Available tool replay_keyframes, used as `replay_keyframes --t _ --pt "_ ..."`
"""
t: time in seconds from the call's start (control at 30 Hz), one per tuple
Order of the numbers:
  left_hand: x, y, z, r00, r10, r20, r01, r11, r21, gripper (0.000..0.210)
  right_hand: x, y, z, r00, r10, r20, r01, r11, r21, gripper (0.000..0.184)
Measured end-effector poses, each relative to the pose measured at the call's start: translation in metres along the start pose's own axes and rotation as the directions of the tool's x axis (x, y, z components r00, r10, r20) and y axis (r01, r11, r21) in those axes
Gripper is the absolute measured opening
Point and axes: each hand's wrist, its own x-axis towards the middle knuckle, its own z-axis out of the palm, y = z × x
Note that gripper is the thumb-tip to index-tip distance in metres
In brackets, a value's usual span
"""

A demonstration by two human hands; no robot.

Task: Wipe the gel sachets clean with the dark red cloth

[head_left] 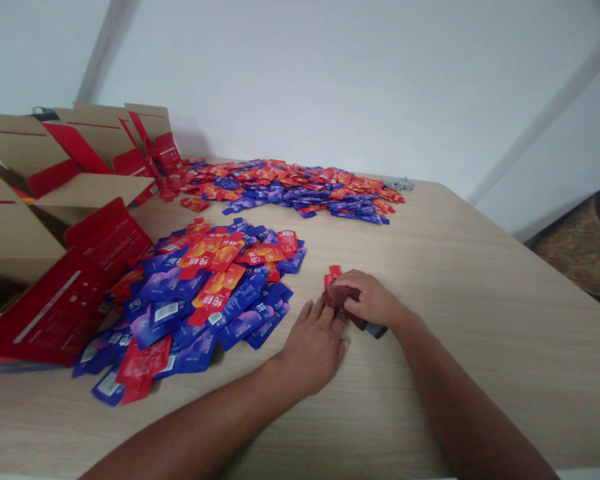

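Observation:
My right hand (373, 299) is closed around a bunched dark reddish-brown cloth (341, 294), with a dark grey end sticking out under the palm. The cloth presses on a small red pouch (334, 271) lying on the table; only the far end of that pouch shows. Beside it my left hand (317, 343) lies flat, fingers stretched out, its fingertips by the near side of the pouch and cloth. Left of my hands spreads a loose pile of blue and red-orange pouches (215, 287), some with barcodes up.
Open cardboard boxes with red flaps (75, 293) stand along the left side. A long heap of similar pouches (300, 187) lies at the back of the wooden table (480, 347), near the white wall. Grey cloth (400, 183) sits at that heap's right end.

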Motion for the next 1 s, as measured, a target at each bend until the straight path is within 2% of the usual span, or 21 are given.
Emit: replay_keyframes --t 0.33,0.8,0.9,1.0 --pt "0.001 0.002 0.0 1.0 -0.012 0.019 0.012 1.0 0.014 0.056 0.009 0.014 0.007 0.998 -0.014 -0.056 0.011 0.998 -0.059 0.044" --pt "0.001 0.003 0.003 1.0 -0.023 0.011 0.023 0.999 0.041 0.059 0.017 0.028 0.007 0.989 0.106 -0.102 -0.111 0.993 -0.05 0.045" --pt "0.001 0.003 0.003 1.0 -0.02 0.014 0.019 0.999 0.04 0.057 0.021 0.032 0.011 0.977 0.166 -0.136 -0.169 0.986 -0.009 0.046" --pt "0.001 0.003 0.001 1.0 -0.018 0.011 0.018 0.999 0.037 0.055 0.02 0.04 0.013 0.926 0.264 -0.27 -0.282 0.959 -0.03 0.045"
